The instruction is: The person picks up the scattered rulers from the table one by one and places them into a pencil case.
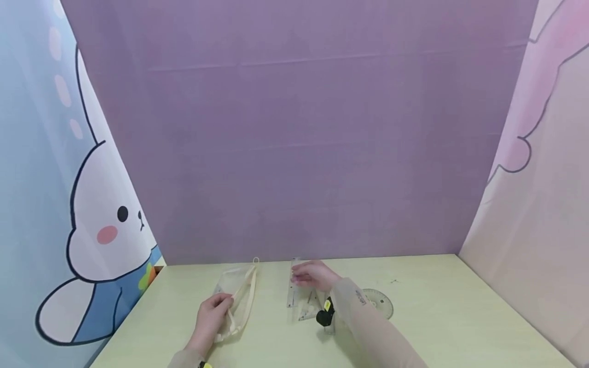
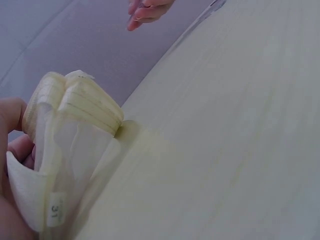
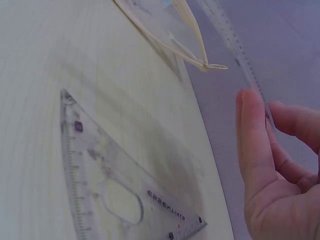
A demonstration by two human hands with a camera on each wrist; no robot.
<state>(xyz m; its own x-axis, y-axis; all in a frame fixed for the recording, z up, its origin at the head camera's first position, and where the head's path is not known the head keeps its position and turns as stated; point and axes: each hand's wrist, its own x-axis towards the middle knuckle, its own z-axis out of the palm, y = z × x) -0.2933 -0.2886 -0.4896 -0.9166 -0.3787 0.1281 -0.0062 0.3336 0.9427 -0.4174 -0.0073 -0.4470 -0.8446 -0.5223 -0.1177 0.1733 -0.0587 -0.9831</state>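
My left hand (image 1: 211, 318) grips the edge of a see-through zip pouch (image 1: 250, 298) with cream trim. In the left wrist view the pouch (image 2: 82, 150) bulges beside the fingers, its mouth parted, and a small tag (image 2: 56, 210) reads 31. With thumb and fingers, my right hand (image 1: 317, 275) pinches one end of a clear ruler (image 3: 235, 47), which is raised off the table in the right wrist view. Below that hand a clear triangular set square (image 3: 90, 160) lies flat, partly hidden by the wrist in the head view.
A clear round protractor (image 1: 384, 305) lies right of the right forearm, partly covered by the sleeve. Farther back is a tiny dark item (image 1: 394, 281). The pale wooden table (image 1: 460, 317) meets a purple backdrop (image 1: 313, 153), with printed curtains at both sides.
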